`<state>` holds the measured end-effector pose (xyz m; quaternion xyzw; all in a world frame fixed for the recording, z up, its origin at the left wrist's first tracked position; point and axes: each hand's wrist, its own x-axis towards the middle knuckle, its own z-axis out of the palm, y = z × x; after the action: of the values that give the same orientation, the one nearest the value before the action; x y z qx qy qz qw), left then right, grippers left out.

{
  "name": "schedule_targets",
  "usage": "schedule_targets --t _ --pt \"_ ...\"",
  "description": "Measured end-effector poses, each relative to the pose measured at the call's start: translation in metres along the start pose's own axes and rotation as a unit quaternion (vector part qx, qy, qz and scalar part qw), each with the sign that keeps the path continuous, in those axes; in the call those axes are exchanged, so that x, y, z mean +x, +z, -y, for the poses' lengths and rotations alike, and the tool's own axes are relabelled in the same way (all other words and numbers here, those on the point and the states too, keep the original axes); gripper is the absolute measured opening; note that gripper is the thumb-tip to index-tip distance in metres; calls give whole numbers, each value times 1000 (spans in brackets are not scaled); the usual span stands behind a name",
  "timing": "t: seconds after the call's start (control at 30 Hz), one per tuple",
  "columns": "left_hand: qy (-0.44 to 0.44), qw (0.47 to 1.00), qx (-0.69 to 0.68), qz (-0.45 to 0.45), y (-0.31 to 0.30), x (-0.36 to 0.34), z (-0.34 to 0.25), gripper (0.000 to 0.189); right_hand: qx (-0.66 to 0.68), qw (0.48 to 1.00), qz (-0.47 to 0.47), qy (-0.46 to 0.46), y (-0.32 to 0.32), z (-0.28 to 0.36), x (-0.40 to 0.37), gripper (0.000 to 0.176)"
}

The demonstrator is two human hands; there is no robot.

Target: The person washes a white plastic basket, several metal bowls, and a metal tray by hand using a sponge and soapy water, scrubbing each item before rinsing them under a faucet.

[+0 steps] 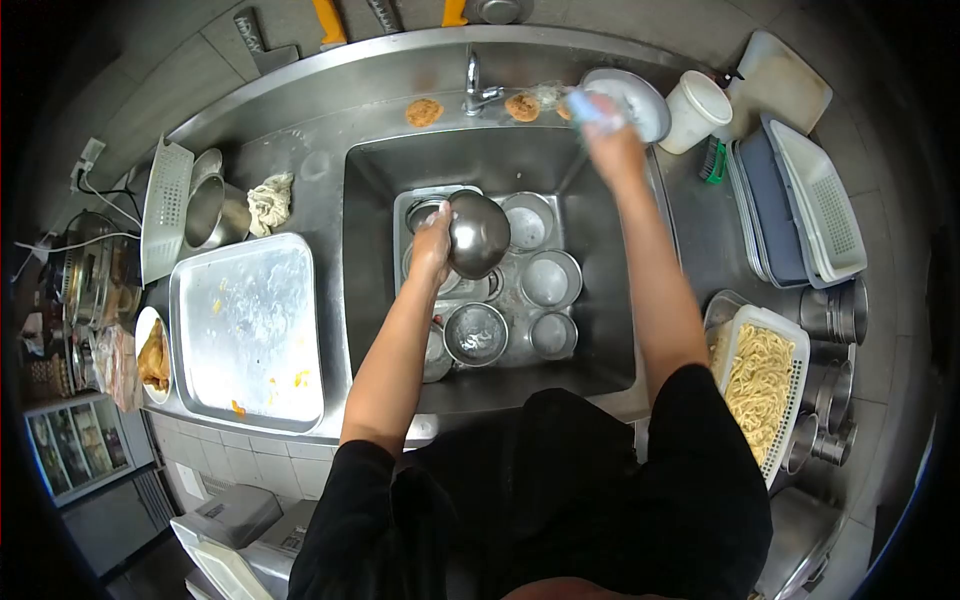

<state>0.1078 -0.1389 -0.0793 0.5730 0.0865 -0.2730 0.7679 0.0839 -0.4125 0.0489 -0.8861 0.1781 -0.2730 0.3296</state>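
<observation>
My left hand (pixel 432 245) is closed on the rim of a steel bowl (pixel 480 236), tilted with its rounded outside facing up above the sink (pixel 375 170). At the upper right, my right hand (pixel 614 145) grips a light-blue, sponge-like pad (pixel 592 108), smeared by motion. That hand is at the near side of a white basin (pixel 652 112) with whitish, foamy contents. Below the bowl, several round metal pots stand in the sink, among them one pot (pixel 551 278) and another (pixel 476 333) with water in it.
A chrome faucet (pixel 473 85) stands behind the sink, with brown round scrubbers (pixel 424 112) on the ledge. Left lies a soiled metal tray (pixel 245 330). On the right are a white bucket (pixel 697 110), a green brush (pixel 713 160), stacked trays (pixel 790 200) and a noodle basket (pixel 760 385).
</observation>
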Motion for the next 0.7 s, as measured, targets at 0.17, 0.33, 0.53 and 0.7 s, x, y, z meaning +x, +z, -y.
schedule_targets --t 0.17,0.33,0.53,0.7 --pt "-31 995 -52 -76 30 8 11 63 6 975 119 -185 75 32 -128 38" --pt "36 996 24 -78 64 -69 -16 55 148 963 163 157 108 -14 -102 29" --pt "334 837 433 -18 52 -69 7 40 611 536 239 532 131 -6 -188 32" --pt "169 844 508 49 23 -62 14 47 436 767 176 437 139 -9 -192 37"
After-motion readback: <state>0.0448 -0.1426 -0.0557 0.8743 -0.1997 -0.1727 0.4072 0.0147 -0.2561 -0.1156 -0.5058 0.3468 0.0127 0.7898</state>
